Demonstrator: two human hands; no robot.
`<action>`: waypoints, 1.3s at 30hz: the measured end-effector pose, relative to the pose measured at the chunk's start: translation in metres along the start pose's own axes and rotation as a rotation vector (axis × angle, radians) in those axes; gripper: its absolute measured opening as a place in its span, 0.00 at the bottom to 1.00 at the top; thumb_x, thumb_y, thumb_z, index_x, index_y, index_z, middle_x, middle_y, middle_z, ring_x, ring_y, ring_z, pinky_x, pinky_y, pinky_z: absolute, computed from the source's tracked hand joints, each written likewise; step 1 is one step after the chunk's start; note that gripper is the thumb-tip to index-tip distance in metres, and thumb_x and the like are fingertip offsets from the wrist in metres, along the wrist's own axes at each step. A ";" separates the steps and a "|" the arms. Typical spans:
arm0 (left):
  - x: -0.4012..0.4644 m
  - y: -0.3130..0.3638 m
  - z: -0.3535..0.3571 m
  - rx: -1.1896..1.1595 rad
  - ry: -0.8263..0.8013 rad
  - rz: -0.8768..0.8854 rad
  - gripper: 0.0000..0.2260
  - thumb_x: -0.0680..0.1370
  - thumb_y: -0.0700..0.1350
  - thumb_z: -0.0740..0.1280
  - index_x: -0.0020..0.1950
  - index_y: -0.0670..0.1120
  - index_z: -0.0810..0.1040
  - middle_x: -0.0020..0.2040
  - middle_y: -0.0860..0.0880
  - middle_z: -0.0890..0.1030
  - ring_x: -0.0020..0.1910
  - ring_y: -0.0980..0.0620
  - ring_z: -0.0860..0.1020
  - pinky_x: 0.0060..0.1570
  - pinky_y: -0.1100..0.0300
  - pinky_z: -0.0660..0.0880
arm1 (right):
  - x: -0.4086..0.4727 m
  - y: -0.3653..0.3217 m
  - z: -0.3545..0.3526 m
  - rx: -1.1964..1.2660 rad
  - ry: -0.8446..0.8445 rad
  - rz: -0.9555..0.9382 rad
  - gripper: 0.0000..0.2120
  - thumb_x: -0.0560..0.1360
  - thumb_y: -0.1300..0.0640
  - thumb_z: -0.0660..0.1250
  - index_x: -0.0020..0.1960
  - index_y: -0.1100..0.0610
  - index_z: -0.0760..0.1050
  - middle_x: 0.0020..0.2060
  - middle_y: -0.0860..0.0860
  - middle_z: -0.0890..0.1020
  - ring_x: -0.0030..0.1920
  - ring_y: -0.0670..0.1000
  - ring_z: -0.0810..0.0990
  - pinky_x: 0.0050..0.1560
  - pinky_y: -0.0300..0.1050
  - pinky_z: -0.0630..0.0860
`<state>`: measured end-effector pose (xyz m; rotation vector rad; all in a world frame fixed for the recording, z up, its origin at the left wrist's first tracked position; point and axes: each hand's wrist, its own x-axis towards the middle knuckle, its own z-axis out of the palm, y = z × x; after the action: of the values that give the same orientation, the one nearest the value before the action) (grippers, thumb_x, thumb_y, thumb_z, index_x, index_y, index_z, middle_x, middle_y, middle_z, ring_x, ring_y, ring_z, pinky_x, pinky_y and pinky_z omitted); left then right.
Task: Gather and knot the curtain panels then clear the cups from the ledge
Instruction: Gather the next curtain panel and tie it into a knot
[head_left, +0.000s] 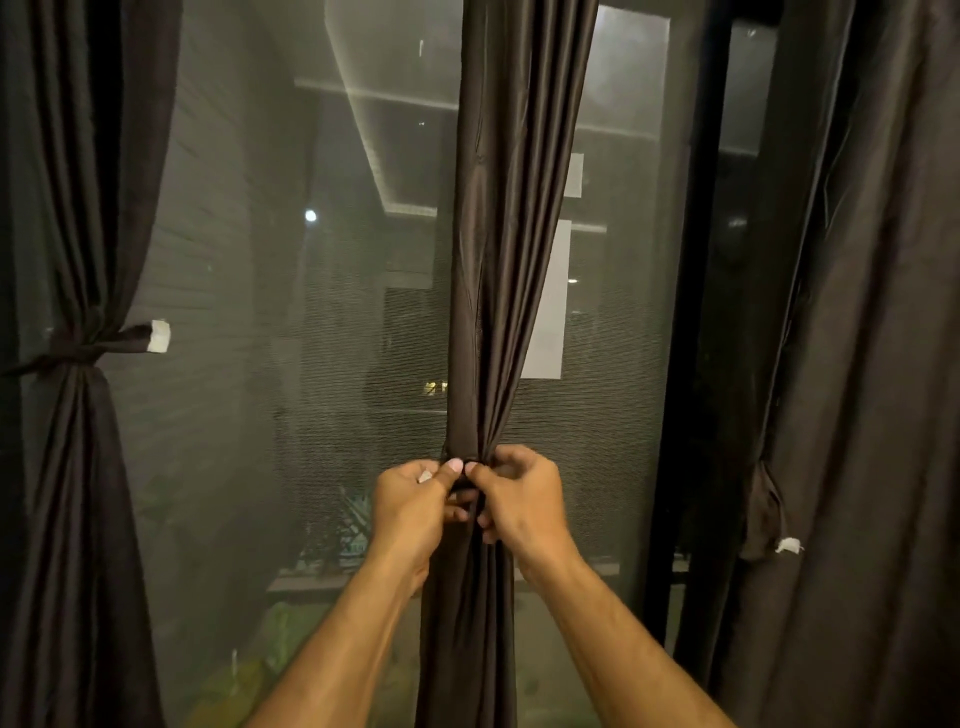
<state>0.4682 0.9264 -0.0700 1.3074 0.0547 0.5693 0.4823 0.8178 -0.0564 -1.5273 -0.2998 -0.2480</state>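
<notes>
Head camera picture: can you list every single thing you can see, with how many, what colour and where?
middle curtain panel: one, dark brown, hanging at centre, bunched where the hands meet
tie band: one, dark, round the middle panel between the thumbs
left curtain panel: one, dark brown, left edge, already cinched
left tie: one, dark with a white end, round the left panel
right curtain panel: one, dark brown, right side, hanging loose
white tab: one, on the right panel, low down
window screen: one, grey mesh, behind the curtains
window frame: one, black, upright, right of centre
left hand: one, pinching the band
right hand: one, pinching the band
</notes>
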 end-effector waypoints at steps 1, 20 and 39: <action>0.000 0.001 -0.001 -0.025 -0.018 -0.006 0.07 0.80 0.38 0.69 0.49 0.34 0.82 0.41 0.40 0.86 0.38 0.48 0.85 0.35 0.56 0.79 | 0.001 0.001 -0.001 -0.072 0.030 -0.052 0.10 0.78 0.59 0.73 0.56 0.60 0.78 0.35 0.55 0.80 0.24 0.47 0.75 0.22 0.42 0.71; 0.002 -0.009 -0.022 -0.447 -0.271 -0.190 0.14 0.81 0.33 0.60 0.63 0.38 0.80 0.53 0.41 0.84 0.47 0.49 0.79 0.45 0.54 0.74 | 0.005 -0.007 -0.013 -0.684 -0.019 -0.413 0.06 0.78 0.50 0.69 0.47 0.52 0.79 0.37 0.46 0.83 0.39 0.49 0.82 0.44 0.53 0.81; 0.017 -0.002 -0.030 -0.304 0.048 -0.155 0.04 0.78 0.29 0.67 0.51 0.34 0.78 0.36 0.40 0.84 0.27 0.51 0.82 0.27 0.57 0.81 | 0.016 0.009 -0.010 -0.051 0.275 -0.286 0.05 0.83 0.57 0.62 0.48 0.56 0.71 0.34 0.52 0.73 0.32 0.49 0.70 0.34 0.49 0.70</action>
<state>0.4731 0.9599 -0.0757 0.9847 0.1046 0.4564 0.5007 0.8084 -0.0597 -1.4771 -0.2937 -0.6899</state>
